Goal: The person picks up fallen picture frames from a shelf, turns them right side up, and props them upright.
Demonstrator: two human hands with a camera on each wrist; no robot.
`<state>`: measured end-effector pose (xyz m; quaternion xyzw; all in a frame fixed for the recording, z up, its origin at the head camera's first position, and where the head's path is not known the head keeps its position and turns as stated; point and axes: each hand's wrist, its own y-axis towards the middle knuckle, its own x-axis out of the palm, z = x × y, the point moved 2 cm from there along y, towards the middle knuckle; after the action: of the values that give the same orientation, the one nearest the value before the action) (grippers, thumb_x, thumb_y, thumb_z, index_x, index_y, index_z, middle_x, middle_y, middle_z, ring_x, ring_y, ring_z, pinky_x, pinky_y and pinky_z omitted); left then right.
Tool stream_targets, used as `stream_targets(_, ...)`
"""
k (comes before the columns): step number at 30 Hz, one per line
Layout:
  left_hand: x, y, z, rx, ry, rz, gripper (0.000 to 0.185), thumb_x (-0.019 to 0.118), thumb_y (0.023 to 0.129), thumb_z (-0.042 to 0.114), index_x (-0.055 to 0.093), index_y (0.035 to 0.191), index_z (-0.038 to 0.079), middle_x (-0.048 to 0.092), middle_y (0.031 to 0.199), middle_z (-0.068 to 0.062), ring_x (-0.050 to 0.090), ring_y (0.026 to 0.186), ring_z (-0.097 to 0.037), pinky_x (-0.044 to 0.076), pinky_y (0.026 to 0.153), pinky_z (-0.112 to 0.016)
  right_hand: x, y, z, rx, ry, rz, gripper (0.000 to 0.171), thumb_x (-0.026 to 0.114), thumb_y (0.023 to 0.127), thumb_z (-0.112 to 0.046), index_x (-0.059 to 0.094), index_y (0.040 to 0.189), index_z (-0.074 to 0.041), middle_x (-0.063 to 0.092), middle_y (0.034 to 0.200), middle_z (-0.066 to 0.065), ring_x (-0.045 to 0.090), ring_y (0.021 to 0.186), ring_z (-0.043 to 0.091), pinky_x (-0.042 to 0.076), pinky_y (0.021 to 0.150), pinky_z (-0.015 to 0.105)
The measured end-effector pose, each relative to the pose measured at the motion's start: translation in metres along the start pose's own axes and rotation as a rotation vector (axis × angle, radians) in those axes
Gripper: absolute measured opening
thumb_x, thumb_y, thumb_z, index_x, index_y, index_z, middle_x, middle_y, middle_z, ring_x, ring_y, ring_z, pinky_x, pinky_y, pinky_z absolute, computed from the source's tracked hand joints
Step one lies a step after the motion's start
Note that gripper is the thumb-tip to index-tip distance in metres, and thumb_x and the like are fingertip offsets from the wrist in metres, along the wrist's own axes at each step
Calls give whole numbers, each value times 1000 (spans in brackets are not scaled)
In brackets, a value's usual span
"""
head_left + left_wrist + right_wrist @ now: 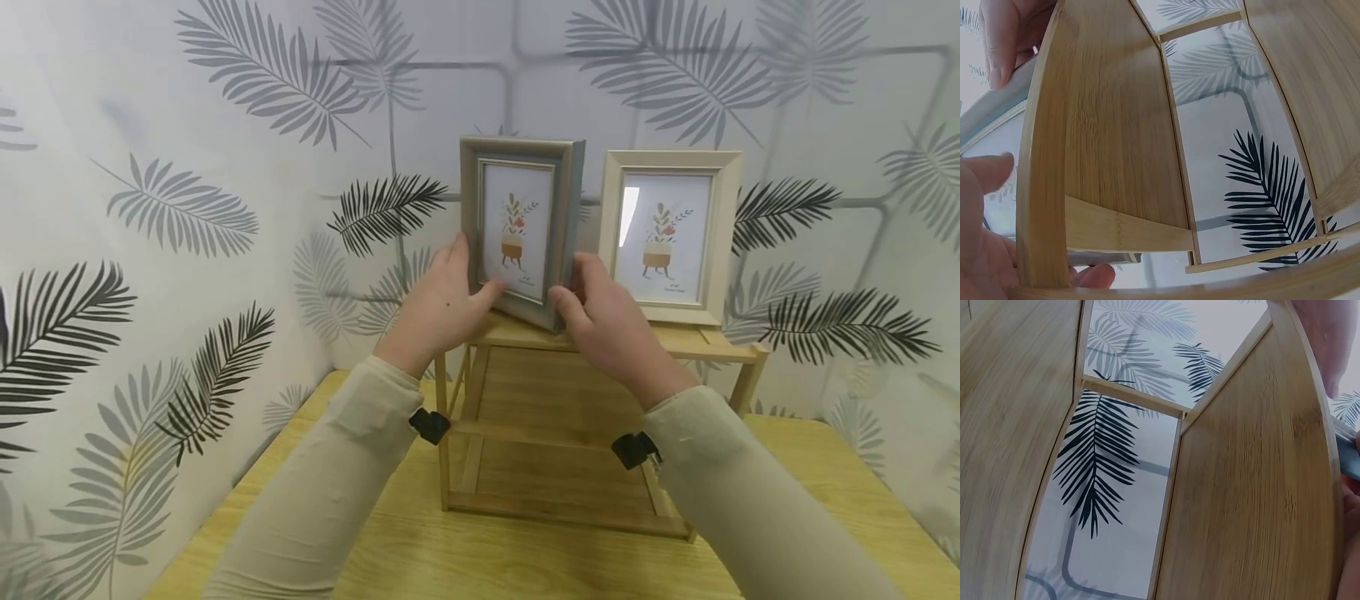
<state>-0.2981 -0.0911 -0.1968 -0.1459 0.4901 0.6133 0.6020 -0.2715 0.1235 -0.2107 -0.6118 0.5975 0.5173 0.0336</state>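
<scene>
A yellow-green wood-grain counter fills a corner papered in white with grey and black palm fronds. Nearest the camera, two arms in pale beige sleeves reach forward and up over it, each with a black clip at the wrist.

On the counter stands a light bamboo shelf rack with open tiers. The hands meet at its top board, on a grey-green wooden picture frame with a potted-plant print. This frame stands upright, long axis vertical, at the left end of the top board and turned at an angle, so that its right side edge shows.

The left hand holds the frame's lower left edge, thumb lying across the front near the bottom corner and fingers going round behind. The right hand holds the lower right corner, thumb pressed on the front edge, fingers curled behind. So the frame lies straight ahead between the two grips, equally near to both, held low while its top stands free. The wrist views show mostly the underside of the rack's boards, with fingertips at the frame's grey edge.

Just beside it to the right, close but apparently not touching, stands a cream wooden picture frame with the same print, facing forward.
</scene>
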Motion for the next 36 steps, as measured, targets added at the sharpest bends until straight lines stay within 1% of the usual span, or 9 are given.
stream_targets(3, 1, 1, 1, 2, -1, -3, 96, 48, 99, 64, 8, 162, 3, 19, 165, -17, 25, 150, -31, 27, 118, -47, 1, 0, -1, -8, -15, -6, 43, 45, 109, -33, 38, 139, -3, 61, 104, 11, 59, 81, 24, 50, 68, 40)
stream_targets(6, 3, 1, 2, 17, 2, -5, 95, 43, 99, 67, 10, 162, 3, 18, 166, -16, 26, 149, -32, 28, 117, -47, 3, 0, -4, -5, -14, -16, 44, 47, 108, -34, 37, 138, -3, 60, 102, 11, 60, 80, 24, 50, 66, 40)
stream_targets(9, 5, 1, 3, 21, 11, -24, 95, 34, 99, 72, 12, 163, 5, 11, 167, -17, 25, 149, -35, 29, 117, -50, 5, 1, -7, 12, 5, -25, 45, 49, 108, -34, 37, 139, -4, 60, 104, 11, 62, 86, 24, 51, 68, 41)
stream_targets(12, 8, 0, 3, 27, 3, -64, 95, 28, 97, 76, 13, 163, 10, 1, 168, -18, 22, 149, -38, 29, 116, -53, 9, 2, -10, 20, 17, -33, 44, 50, 108, -32, 36, 140, -6, 60, 108, 11, 63, 93, 25, 53, 72, 42)
stream_targets(17, 11, -1, 2, 66, 6, -99, 94, 20, 95, 80, 18, 164, 16, -3, 168, -18, 23, 149, -40, 32, 113, -57, 12, 3, -13, 14, 24, -46, 44, 49, 108, -30, 35, 143, -7, 62, 115, 13, 63, 101, 27, 54, 79, 45)
stream_targets(24, 10, -1, 3, 123, -6, -97, 103, 15, 88, 87, 20, 163, 15, 6, 168, -13, 23, 150, -36, 30, 114, -57, 16, 6, -19, 3, 6, -42, 48, 48, 108, -33, 37, 146, -6, 62, 117, 13, 62, 97, 25, 53, 78, 43)
stream_targets(30, 9, -3, 5, 160, -18, -80, 97, 19, 92, 83, 25, 162, 16, 21, 166, -11, 30, 148, -31, 32, 115, -51, 20, 9, -24, -43, -25, -52, 42, 46, 109, -26, 40, 142, 0, 60, 119, 17, 59, 101, 28, 51, 85, 46)
stream_targets(33, 9, -4, 5, 178, -37, -74, 93, 22, 95, 80, 26, 161, 16, 33, 161, -9, 38, 143, -29, 36, 112, -49, 22, 10, -26, -65, -26, -68, 40, 45, 109, -23, 42, 143, -1, 59, 126, 17, 58, 110, 27, 49, 93, 48)
stream_targets(36, 9, -5, 6, 181, -40, -79, 91, 24, 97, 77, 26, 161, 13, 41, 156, -11, 44, 139, -30, 39, 110, -49, 25, 11, -28, -89, -21, -79, 42, 44, 109, -20, 40, 147, -2, 56, 137, 17, 54, 124, 28, 46, 102, 48)
